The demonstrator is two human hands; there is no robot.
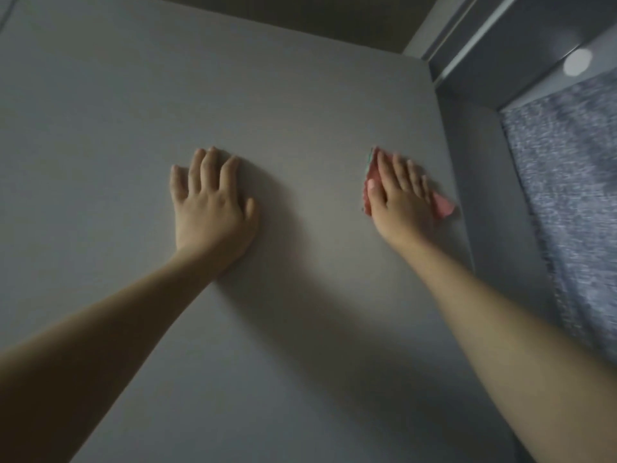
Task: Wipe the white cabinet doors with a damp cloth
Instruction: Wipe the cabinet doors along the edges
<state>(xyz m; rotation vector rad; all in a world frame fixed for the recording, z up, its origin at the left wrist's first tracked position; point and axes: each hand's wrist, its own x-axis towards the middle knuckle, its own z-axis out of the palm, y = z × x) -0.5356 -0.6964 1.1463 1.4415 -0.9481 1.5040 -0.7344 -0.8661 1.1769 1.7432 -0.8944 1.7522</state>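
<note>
A tall white cabinet door (133, 111) fills most of the view, seen from below in dim light. My left hand (210, 202) lies flat on the door near its middle, fingers straight and pointing up. My right hand (400, 192) presses a pink cloth (444, 205) flat against the door close to its right edge. The cloth shows at both sides of the hand, with a greenish edge at the top left; most of it is hidden under the palm.
The door's right edge runs down just right of the cloth. Beyond it is a grey wall recess with a blue-grey patterned curtain (567, 195) and a round ceiling light (577, 61). A dark ceiling strip (300, 18) lies above the cabinet top.
</note>
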